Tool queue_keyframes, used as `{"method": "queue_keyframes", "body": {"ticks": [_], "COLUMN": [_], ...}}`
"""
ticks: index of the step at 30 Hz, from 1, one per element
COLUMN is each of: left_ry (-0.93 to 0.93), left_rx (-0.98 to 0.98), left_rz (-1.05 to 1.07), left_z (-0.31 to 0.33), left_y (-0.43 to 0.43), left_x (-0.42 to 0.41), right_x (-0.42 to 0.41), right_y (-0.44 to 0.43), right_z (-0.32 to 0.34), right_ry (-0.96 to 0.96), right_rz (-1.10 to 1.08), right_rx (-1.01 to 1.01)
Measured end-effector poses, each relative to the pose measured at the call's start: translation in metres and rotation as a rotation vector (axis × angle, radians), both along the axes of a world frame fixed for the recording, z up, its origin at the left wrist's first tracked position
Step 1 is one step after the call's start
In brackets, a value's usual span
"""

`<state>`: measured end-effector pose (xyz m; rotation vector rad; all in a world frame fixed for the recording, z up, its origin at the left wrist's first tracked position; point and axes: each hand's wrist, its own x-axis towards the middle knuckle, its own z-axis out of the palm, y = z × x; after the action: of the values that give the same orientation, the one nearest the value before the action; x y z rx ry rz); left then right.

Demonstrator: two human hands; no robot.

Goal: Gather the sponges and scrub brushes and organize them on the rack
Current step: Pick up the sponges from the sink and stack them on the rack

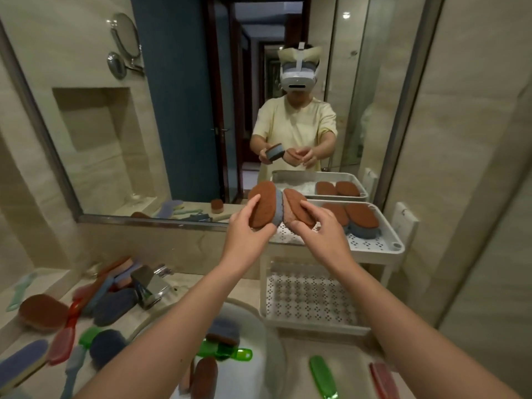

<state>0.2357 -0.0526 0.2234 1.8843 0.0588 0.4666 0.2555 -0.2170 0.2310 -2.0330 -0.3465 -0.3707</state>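
Gripping blue sponge (263,204) in my left hand (244,233), pink sponge (296,210) in right hand (325,234). Rack (374,246) holds two sponges (361,216) rightward.

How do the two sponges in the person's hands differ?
The left sponge, in the left hand, has blue foam under its brown pad; the right sponge, in the right hand, has pinkish foam. The left sponge faces the camera broadly; the right sponge tilts more edge-on. Both are oval, brown-topped.

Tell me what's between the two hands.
Two brown sponges, head view: the blue-sided sponge in the left hand, the pink-sided sponge in the right hand, side by side.
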Motion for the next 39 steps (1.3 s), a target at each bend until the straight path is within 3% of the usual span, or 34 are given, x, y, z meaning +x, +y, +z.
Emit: {"method": "queue_keyframes", "body": {"ticks": [7,11,19,27,39], "left_ry": [0.118,0.19,0.206,0.278,0.244], "left_rx": [0.295,0.511,0.748,0.808,0.788], "left_rz": [0.099,0.146,0.146,0.037,0.034], "left_z": [-0.004,-0.008,-0.019,-0.022,-0.022], "left_y": [-0.018,-0.02,-0.018,-0.018,-0.016], "left_x": [0.05,0.067,0.087,0.103,0.107], "right_x": [0.045,0.061,0.077,0.083,0.084], "right_y": [-0.014,-0.015,-0.014,-0.012,-0.012], "right_z": [-0.007,-0.009,-0.018,-0.019,-0.022], "right_ry": [0.049,0.057,0.051,0.244,0.286], "right_rz": [-0.197,-0.241,-0.251,-0.174,-0.163], "right_rx": [-0.437,-0.586,-0.798,-0.852,-0.835]}}
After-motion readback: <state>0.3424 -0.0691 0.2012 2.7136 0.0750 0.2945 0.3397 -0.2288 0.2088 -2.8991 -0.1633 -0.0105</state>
